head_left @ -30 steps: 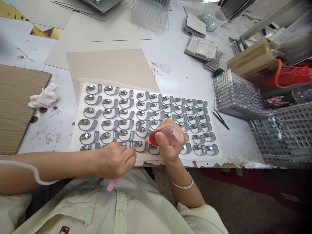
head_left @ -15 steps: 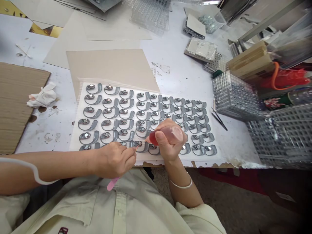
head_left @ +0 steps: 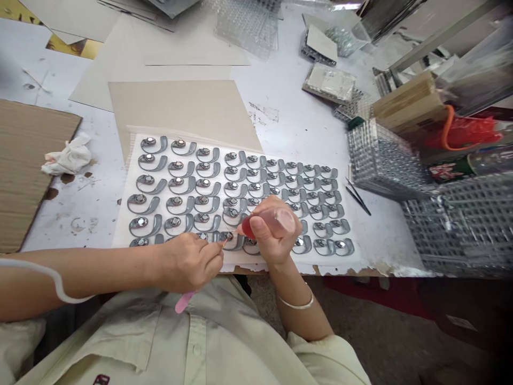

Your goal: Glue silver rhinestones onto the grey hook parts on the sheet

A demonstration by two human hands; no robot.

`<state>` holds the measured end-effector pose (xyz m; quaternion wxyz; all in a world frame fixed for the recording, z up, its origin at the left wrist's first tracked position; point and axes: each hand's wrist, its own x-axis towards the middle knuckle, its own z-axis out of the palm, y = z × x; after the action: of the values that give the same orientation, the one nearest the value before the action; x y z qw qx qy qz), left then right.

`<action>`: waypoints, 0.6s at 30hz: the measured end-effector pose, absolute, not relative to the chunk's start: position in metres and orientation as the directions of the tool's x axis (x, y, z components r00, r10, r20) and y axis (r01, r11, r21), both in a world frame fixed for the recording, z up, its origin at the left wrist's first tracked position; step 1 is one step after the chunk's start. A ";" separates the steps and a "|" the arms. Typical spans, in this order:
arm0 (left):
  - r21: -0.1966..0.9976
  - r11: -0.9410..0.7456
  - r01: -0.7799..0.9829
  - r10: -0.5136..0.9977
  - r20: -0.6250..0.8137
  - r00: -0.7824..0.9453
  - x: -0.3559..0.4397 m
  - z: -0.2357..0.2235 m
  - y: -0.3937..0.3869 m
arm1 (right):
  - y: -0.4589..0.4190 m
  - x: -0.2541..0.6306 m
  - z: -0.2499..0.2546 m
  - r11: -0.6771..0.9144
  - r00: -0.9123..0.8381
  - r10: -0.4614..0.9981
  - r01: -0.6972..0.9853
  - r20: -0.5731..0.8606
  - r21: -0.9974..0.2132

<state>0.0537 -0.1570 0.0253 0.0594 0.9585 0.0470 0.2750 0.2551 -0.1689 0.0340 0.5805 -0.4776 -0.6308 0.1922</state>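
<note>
Head view: what do the hands have hold of?

The left hand [head_left: 186, 262] pinches a pink-handled applicator [head_left: 183, 302] between thumb and fingers, closed around it, with the fine reddish tip at a metal-centred grey curved piece [head_left: 232, 241]. That piece lies in the bottom row of the white sheet [head_left: 240, 261], toward its 6 o'clock edge. The right hand [head_left: 274, 230] wraps fully around a squeeze bottle [head_left: 272, 222] of red liquid, its nozzle pointing at the same piece, just beside the applicator's tip.

How many pieces?

Six rows of about nine, so roughly fifty; the hands hide some, so I can't give an exact count.

And around the sheet?

One beige card [head_left: 184, 109] at 12 o'clock, brown cardboard [head_left: 28, 171] with one crumpled tissue [head_left: 67, 156] at 9 o'clock, one pair of black tweezers [head_left: 358, 200] at 3 o'clock, and clear bubble-like trays [head_left: 385, 160] at 2 o'clock.

Any readable writing?

No. A red-and-green label [head_left: 447, 172] at 3 o'clock is too blurred to read.
</note>
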 end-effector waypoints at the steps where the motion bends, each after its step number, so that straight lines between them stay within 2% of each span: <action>1: 0.139 -0.989 0.058 0.123 0.522 0.844 0.054 0.025 -0.157 | -0.169 0.255 0.034 0.477 0.125 0.822 0.383 0.556 -0.791; 18: 0.151 -0.987 0.056 0.128 0.525 0.842 0.054 0.025 -0.158 | -0.170 0.255 0.033 0.529 0.095 0.787 0.405 0.610 -0.745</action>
<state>0.0536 -0.1575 0.0252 0.0651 0.9573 0.0482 0.2774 0.2552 -0.1702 0.0329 0.5822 -0.4566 -0.6525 0.1638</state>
